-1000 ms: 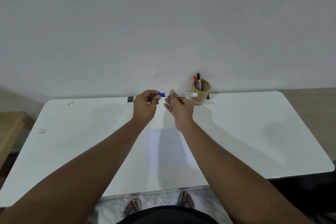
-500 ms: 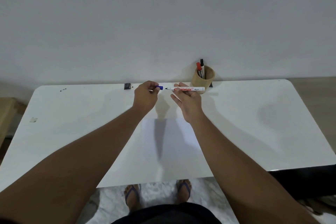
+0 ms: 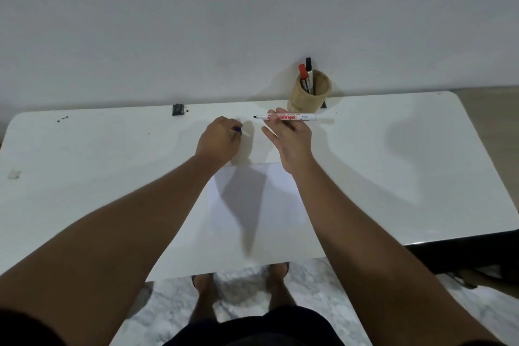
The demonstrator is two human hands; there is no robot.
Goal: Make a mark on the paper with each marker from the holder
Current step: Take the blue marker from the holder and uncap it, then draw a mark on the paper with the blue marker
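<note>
a white table fills the middle of the frame against a pale wall. a small black clip sits at its far edge, left of centre. a scrap of tape lies at far left. marbled floor shows at the bottom.

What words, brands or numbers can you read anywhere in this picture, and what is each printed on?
"SNOWMAN", partly covered by a fingertip: on the white marker in the right hand.
"BG-12", uncertain: same barrel, further right.
Print on the markers in the holder: too small to read.
</note>
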